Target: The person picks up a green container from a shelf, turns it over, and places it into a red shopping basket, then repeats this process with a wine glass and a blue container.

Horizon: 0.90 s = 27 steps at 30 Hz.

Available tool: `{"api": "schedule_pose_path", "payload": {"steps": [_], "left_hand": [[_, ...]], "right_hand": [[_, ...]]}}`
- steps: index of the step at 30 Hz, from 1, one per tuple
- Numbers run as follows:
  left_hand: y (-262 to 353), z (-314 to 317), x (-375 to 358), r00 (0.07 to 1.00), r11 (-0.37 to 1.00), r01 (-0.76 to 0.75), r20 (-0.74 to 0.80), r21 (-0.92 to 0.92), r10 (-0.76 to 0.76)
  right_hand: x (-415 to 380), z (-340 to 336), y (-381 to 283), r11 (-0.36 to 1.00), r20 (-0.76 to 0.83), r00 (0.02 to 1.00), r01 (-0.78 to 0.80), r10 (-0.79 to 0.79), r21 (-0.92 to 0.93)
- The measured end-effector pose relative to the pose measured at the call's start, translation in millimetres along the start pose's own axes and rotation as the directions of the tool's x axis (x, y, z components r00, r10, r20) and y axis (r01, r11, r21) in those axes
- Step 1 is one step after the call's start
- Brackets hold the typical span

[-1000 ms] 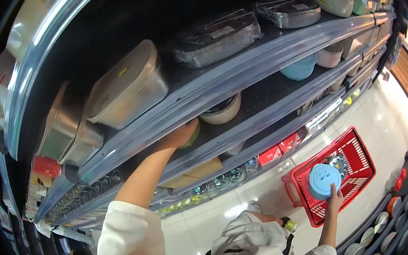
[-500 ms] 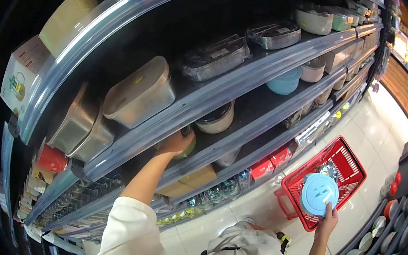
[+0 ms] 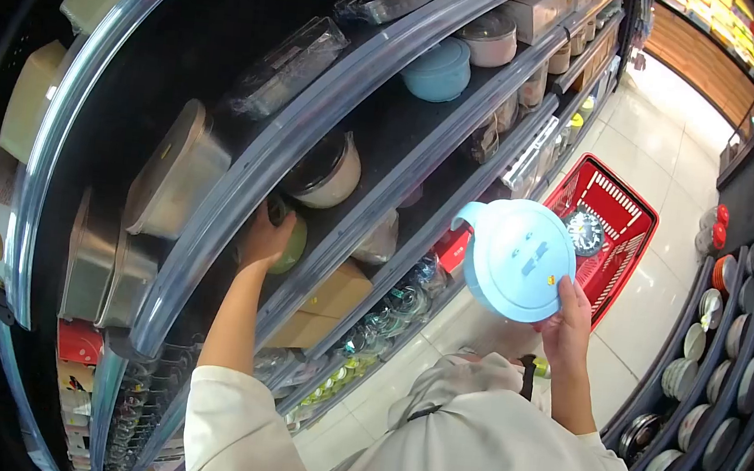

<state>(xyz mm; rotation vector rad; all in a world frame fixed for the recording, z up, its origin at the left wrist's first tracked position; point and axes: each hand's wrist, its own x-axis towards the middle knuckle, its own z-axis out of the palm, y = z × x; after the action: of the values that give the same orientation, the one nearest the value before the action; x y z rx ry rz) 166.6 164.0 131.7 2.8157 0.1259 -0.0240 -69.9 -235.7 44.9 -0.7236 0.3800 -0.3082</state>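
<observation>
My right hand grips a light blue lidded container by its lower right rim. A loop handle sticks out at its upper left, and the round lid faces me, carrying a small yellow sticker. My left hand reaches into a shelf and grasps a green container with a dark lid; some of its fingers are hidden. Just above that container stands a cream container with a black lid.
A red shopping basket on the tiled floor holds a clear patterned item. Clear shelf rails run along the left. Another blue container sits farther along the shelf. Racks of dishes stand at the right.
My right hand has lifted the blue container closer to me and leftward, bringing its handle into sight. My left hand stays at the green container while the view has shifted.
</observation>
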Motion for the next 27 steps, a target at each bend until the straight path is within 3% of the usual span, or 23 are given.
{"api": "schedule_pose_path", "payload": {"steps": [4, 6, 11, 14, 16, 20, 22, 25, 27], "left_hand": [[2, -2, -1, 1.0, 0.998, 0.031, -0.002, 0.062, -0.031], [-3, 4, 2, 0.994, 0.985, -0.01, -0.108, 0.171, 0.029], [15, -4, -11, 0.989, 0.987, 0.07, -0.137, 0.147, -0.049], [-1, 7, -5, 0.973, 0.995, 0.023, -0.231, 0.1, 0.0], [-7, 11, -2, 0.918, 0.979, -0.117, -0.36, 0.164, 0.17], [2, 4, -10, 0.944, 0.971, -0.116, -0.28, 0.211, 0.174], [13, 1, -24, 0.906, 0.967, -0.124, -0.372, 0.224, 0.202], [51, -6, -92, 0.7, 0.901, -0.432, -0.638, -0.019, 0.322], [63, 11, -140, 0.728, 0.794, -0.553, -0.609, -0.252, 0.314]], "right_hand": [[-8, 14, -2, 0.997, 0.046, 0.999, -0.022, 0.019, 0.068], [-11, 15, -1, 0.998, 0.074, 0.997, -0.009, 0.005, 0.055], [-16, 17, -1, 0.999, 0.115, 0.993, -0.042, 0.039, 0.025], [-17, 16, 3, 0.999, 0.104, 0.994, -0.024, 0.027, -0.037], [-17, 10, 7, 0.996, 0.115, 0.991, -0.067, 0.073, -0.055], [-19, 19, 9, 0.994, 0.116, 0.988, -0.103, 0.105, -0.022], [-19, 20, 10, 0.991, 0.125, 0.984, -0.12, 0.125, -0.051], [-20, 21, 15, 0.988, 0.13, 0.981, -0.138, 0.146, -0.068], [-22, 27, 16, 0.986, 0.128, 0.978, -0.154, 0.162, -0.07]]}}
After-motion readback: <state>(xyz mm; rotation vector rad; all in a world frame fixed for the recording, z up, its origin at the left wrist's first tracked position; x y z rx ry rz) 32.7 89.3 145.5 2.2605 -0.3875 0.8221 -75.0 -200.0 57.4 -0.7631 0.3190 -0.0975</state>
